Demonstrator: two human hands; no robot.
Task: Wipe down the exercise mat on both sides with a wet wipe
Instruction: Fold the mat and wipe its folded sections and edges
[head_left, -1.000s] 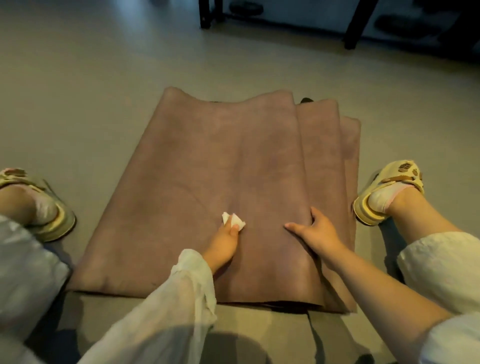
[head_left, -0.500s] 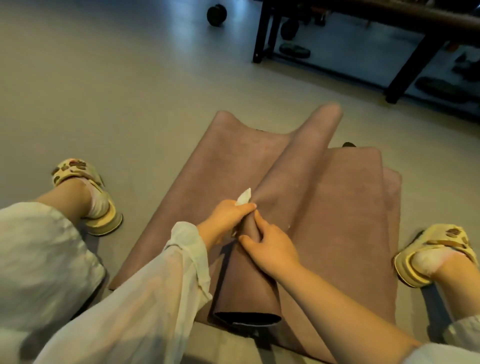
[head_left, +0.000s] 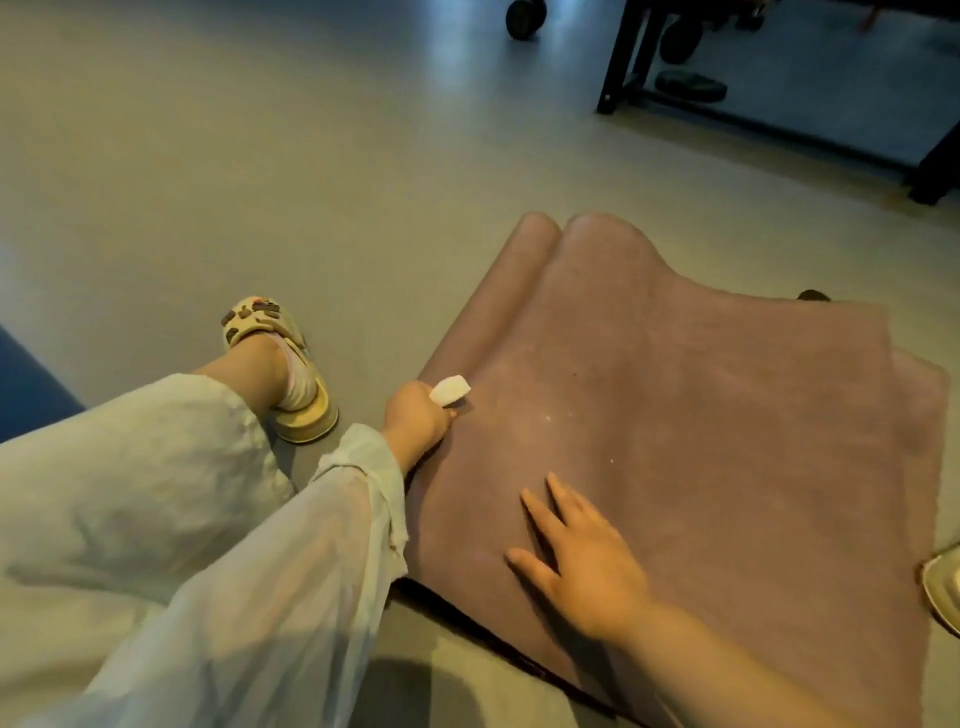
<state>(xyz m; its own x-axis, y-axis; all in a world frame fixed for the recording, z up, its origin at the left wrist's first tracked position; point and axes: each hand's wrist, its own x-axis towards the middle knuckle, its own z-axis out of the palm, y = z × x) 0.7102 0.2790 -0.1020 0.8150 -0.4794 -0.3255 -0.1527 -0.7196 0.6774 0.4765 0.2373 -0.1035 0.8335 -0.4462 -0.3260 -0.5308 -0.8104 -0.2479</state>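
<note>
A brownish-mauve exercise mat (head_left: 701, 426) lies folded in layers on the floor, with a rolled fold along its left edge. My left hand (head_left: 415, 421) sits at that left edge and grips a small crumpled white wet wipe (head_left: 450, 389), which sticks up from its fingers. It may also hold the mat's edge; I cannot tell. My right hand (head_left: 582, 561) lies flat on the near part of the mat with its fingers spread and straight. A few pale specks dot the mat's surface between the two hands.
My left foot in a cream sandal (head_left: 280, 374) rests on the grey floor left of the mat. The toe of the other sandal (head_left: 945, 587) shows at the right edge. A black metal frame (head_left: 623, 57) with dark weights stands at the back right.
The lifted fold of mat that both hands held has been laid over to the left. My right hand now presses flat on the mat. My left hand moved to the left edge, still holding the wipe.
</note>
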